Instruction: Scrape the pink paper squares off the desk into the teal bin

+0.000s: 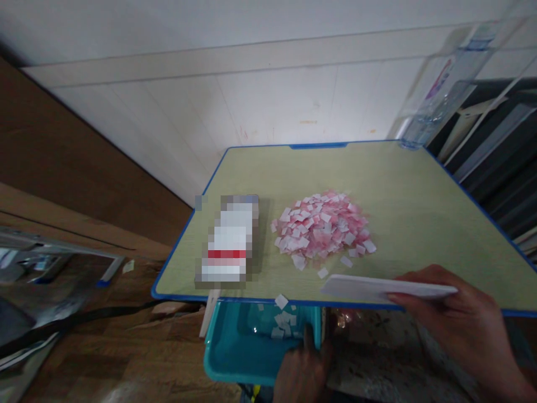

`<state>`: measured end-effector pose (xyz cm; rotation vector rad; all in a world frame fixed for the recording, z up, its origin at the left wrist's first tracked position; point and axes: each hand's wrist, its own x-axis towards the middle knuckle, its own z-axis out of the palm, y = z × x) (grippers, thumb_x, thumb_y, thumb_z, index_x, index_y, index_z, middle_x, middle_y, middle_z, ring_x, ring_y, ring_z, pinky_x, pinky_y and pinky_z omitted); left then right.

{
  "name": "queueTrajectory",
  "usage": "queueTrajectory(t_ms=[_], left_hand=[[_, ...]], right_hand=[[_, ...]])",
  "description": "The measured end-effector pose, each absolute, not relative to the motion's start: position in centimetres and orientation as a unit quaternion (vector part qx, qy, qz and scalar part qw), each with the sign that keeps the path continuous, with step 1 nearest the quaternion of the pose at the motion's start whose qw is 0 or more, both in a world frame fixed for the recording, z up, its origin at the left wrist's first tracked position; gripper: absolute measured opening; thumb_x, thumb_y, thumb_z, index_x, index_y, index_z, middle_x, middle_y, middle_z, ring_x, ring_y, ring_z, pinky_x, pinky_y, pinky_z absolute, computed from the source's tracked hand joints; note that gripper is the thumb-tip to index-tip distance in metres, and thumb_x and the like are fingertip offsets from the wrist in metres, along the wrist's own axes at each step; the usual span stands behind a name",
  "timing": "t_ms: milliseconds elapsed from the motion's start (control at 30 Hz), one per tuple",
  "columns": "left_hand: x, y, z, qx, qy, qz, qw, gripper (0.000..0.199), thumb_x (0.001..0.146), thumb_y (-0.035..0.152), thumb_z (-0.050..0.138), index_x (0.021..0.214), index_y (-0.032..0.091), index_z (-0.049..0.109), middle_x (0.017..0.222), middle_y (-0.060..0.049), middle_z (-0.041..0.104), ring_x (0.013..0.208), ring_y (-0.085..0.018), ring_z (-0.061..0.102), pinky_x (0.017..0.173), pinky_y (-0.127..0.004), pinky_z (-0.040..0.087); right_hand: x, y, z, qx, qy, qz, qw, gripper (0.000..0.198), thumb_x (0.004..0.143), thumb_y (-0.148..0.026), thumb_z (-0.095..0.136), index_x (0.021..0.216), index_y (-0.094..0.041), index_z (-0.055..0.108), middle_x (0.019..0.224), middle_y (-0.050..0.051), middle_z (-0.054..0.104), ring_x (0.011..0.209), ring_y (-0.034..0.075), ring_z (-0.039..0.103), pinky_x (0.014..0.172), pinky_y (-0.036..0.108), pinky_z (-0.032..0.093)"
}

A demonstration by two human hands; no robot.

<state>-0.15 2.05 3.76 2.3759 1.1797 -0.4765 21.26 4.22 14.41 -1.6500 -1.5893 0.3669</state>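
My right hand [457,322] pinches a thin folded sheet of white paper [377,286] between thumb and fingers, over the table's front edge. At the lower middle, my left hand [304,369] reaches over the right side of a teal plastic basin [245,366]. Its index finger is stretched out beside several small white paper pieces [285,322] in the basin; the other fingers are hard to make out in the shade. One paper piece [281,301] shows at the table edge above the basin. A heap of pink and white paper bits [321,226] lies mid-table.
The pale table [390,184] has a blue edge. A phone-like object [229,240], its screen pixelated, lies left of the heap. A tall clear plastic bottle [440,101] stands at the back right corner by the wall. Wooden furniture [84,140] is on the left.
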Motion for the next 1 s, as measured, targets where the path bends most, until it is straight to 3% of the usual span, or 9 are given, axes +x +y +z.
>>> queueTrajectory(t_ms=[200, 333, 567, 700, 1000], left_hand=[[-0.3, 1.4, 3.1, 0.877, 0.427, -0.146, 0.166, 0.072, 0.081, 0.023, 0.047, 0.140, 0.029, 0.006, 0.119, -0.026, 0.054, 0.065, -0.026, 0.066, 0.051, -0.036, 0.053], [-0.5, 1.2, 2.2, 0.887, 0.424, -0.098, 0.155, 0.080, 0.079, 0.025, 0.051, 0.139, 0.032, -0.002, 0.117, -0.025, 0.056, 0.061, -0.025, 0.066, 0.048, -0.035, 0.053], [-0.4, 1.4, 2.5, 0.895, 0.406, -0.119, 0.143, 0.084, 0.081, 0.025, 0.049, 0.137, 0.028, -0.013, 0.118, -0.031, 0.052, 0.064, -0.028, 0.066, 0.048, -0.036, 0.053], [-0.2, 1.5, 3.0, 0.892, 0.406, -0.136, 0.145, 0.085, 0.080, 0.018, 0.048, 0.135, 0.029, -0.016, 0.119, -0.030, 0.052, 0.061, -0.025, 0.066, 0.048, -0.035, 0.053], [-0.2, 1.5, 3.2, 0.891, 0.410, -0.136, 0.140, 0.083, 0.082, 0.023, 0.044, 0.133, 0.027, -0.022, 0.120, -0.031, 0.051, 0.064, -0.026, 0.066, 0.049, -0.036, 0.053]], right_hand=[[15.3, 5.7, 14.7, -0.588, -0.671, 0.195, 0.408, 0.014, 0.081, -0.034, 0.057, 0.075, -0.028, 0.067, 0.062, -0.007, 0.069, 0.052, 0.009, 0.064, 0.048, 0.015, 0.048], [14.7, 5.7, 15.0, -0.561, -0.692, 0.214, 0.401, 0.018, 0.082, -0.037, 0.054, 0.074, -0.028, 0.068, 0.066, -0.007, 0.071, 0.057, 0.010, 0.066, 0.052, 0.016, 0.050], [17.7, 4.1, 15.0, -0.740, -0.560, 0.040, 0.370, 0.031, 0.080, -0.052, 0.051, 0.073, -0.025, 0.064, 0.066, -0.002, 0.067, 0.057, 0.015, 0.063, 0.054, 0.023, 0.048], [19.5, 3.7, 14.9, -0.776, -0.526, 0.001, 0.347, 0.033, 0.076, -0.055, 0.053, 0.073, -0.022, 0.061, 0.063, -0.001, 0.064, 0.055, 0.016, 0.060, 0.053, 0.026, 0.045], [18.6, 4.0, 14.5, -0.744, -0.562, 0.073, 0.355, 0.025, 0.077, -0.048, 0.054, 0.071, -0.025, 0.060, 0.059, -0.004, 0.061, 0.052, 0.013, 0.058, 0.049, 0.022, 0.042]])
